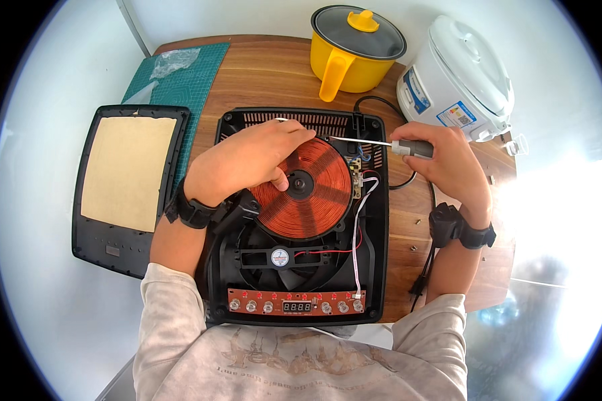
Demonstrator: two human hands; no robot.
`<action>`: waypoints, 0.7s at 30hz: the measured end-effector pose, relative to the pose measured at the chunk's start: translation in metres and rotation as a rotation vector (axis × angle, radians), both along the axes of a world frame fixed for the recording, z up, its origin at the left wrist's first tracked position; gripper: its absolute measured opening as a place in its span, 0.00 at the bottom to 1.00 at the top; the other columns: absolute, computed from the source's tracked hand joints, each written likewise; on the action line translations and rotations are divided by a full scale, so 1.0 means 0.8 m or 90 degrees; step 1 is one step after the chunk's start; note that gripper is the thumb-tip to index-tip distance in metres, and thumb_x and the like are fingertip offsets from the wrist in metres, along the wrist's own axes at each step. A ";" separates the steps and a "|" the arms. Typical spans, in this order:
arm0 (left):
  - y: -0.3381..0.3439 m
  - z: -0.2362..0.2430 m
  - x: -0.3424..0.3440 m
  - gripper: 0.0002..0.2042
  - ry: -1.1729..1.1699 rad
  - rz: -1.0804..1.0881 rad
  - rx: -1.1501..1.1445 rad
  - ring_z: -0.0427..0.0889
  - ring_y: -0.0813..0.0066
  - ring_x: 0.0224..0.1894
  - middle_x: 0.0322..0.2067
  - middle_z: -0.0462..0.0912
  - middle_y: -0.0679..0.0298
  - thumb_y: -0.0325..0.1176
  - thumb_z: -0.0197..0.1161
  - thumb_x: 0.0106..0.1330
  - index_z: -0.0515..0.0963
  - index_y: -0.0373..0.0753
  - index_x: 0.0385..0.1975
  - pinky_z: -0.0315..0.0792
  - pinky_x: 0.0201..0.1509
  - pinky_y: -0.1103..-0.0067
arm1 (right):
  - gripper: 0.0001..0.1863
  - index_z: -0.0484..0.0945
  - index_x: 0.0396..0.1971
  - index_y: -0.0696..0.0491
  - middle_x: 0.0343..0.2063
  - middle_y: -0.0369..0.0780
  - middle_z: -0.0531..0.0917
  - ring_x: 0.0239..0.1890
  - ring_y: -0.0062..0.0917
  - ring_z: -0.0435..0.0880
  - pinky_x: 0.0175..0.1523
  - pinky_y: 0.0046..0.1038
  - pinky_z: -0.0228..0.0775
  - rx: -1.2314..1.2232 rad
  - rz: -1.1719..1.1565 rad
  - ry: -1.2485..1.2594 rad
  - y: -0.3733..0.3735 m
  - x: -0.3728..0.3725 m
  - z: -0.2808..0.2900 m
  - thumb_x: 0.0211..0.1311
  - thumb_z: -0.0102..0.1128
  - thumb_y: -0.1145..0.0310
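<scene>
An opened induction cooker base [380, 254] lies in front of me, its round copper coil [318, 212] uncovered. My left hand [261, 152] rests over the coil's upper left, thumb near the centre and fingers stretched toward the far rim. In my right hand [436, 154] is a screwdriver [411, 147] with a grey handle. Its shaft points left, the tip close to the coil's far edge. Below the coil sit a black fan [274, 275] and a reddish control board [298, 301] with a small display. A white ribbon cable [356, 240] runs down to the board.
The cooker's detached top cover [126, 175] lies at left, partly over a green cutting mat [204, 77] with plastic film [174, 61]. A yellow pot [358, 57] and a white rice cooker [458, 80] stand at the back. Small screws [413, 248] and a plug [418, 286] lie at right.
</scene>
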State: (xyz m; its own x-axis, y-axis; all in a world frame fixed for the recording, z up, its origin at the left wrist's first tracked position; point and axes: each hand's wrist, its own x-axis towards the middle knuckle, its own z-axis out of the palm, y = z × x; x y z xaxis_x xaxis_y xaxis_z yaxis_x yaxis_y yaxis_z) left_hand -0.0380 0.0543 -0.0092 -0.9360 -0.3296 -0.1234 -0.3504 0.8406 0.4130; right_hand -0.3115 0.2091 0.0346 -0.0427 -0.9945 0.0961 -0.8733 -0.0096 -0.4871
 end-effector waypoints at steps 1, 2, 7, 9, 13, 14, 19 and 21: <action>0.000 0.000 0.000 0.42 -0.001 -0.001 0.000 0.68 0.55 0.70 0.66 0.71 0.54 0.25 0.76 0.48 0.66 0.35 0.69 0.65 0.74 0.68 | 0.18 0.85 0.43 0.51 0.36 0.43 0.88 0.36 0.41 0.86 0.43 0.35 0.77 -0.004 -0.005 0.021 0.001 0.001 0.000 0.50 0.65 0.80; 0.000 0.000 0.000 0.42 0.001 -0.001 -0.001 0.68 0.55 0.69 0.65 0.71 0.54 0.25 0.76 0.48 0.66 0.35 0.68 0.65 0.74 0.68 | 0.18 0.85 0.43 0.50 0.36 0.43 0.88 0.36 0.42 0.86 0.43 0.36 0.77 -0.009 -0.008 0.041 0.003 0.005 0.001 0.50 0.65 0.80; -0.001 -0.003 0.002 0.41 0.026 -0.010 0.009 0.70 0.55 0.67 0.63 0.73 0.54 0.22 0.75 0.47 0.67 0.34 0.67 0.67 0.71 0.68 | 0.19 0.86 0.45 0.51 0.34 0.44 0.87 0.36 0.43 0.85 0.42 0.38 0.77 -0.113 -0.007 0.113 0.019 0.034 -0.001 0.51 0.63 0.81; -0.002 -0.004 0.002 0.41 0.033 -0.014 0.018 0.71 0.55 0.66 0.61 0.74 0.54 0.21 0.75 0.45 0.67 0.33 0.66 0.69 0.69 0.68 | 0.20 0.86 0.45 0.52 0.33 0.44 0.86 0.35 0.42 0.85 0.41 0.38 0.77 -0.137 -0.012 0.173 0.025 0.048 0.000 0.51 0.62 0.82; -0.004 -0.006 -0.001 0.41 0.029 -0.014 0.024 0.72 0.55 0.64 0.60 0.74 0.54 0.21 0.76 0.44 0.68 0.31 0.65 0.71 0.67 0.70 | 0.22 0.83 0.49 0.54 0.31 0.39 0.84 0.34 0.38 0.85 0.39 0.37 0.77 -0.126 0.050 0.309 0.031 0.074 0.017 0.50 0.61 0.80; -0.004 -0.006 -0.001 0.41 0.028 -0.016 0.019 0.72 0.55 0.64 0.60 0.75 0.54 0.21 0.76 0.44 0.68 0.31 0.65 0.71 0.67 0.70 | 0.18 0.82 0.45 0.57 0.30 0.39 0.84 0.33 0.34 0.86 0.37 0.33 0.79 -0.151 0.095 0.371 0.028 0.080 0.024 0.51 0.61 0.78; -0.009 -0.012 0.002 0.41 0.050 -0.039 0.017 0.73 0.54 0.63 0.59 0.76 0.53 0.21 0.76 0.44 0.68 0.29 0.65 0.71 0.67 0.70 | 0.07 0.80 0.31 0.56 0.27 0.40 0.83 0.32 0.26 0.87 0.31 0.26 0.79 -0.070 0.127 0.551 0.026 0.124 0.024 0.50 0.64 0.74; -0.010 -0.017 0.005 0.42 0.074 -0.046 0.013 0.74 0.53 0.63 0.59 0.76 0.52 0.21 0.77 0.43 0.69 0.29 0.64 0.71 0.67 0.70 | 0.04 0.80 0.28 0.56 0.25 0.39 0.82 0.32 0.26 0.87 0.31 0.25 0.79 -0.025 0.149 0.570 0.025 0.140 0.028 0.51 0.64 0.75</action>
State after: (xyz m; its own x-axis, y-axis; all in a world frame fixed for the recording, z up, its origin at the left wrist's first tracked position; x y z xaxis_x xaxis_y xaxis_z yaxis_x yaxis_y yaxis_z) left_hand -0.0343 0.0460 -0.0229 -0.9657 -0.2589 -0.0183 -0.2374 0.8528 0.4652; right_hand -0.1994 0.2289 0.0569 0.2652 -0.9637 0.0306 -0.8978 -0.2353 0.3722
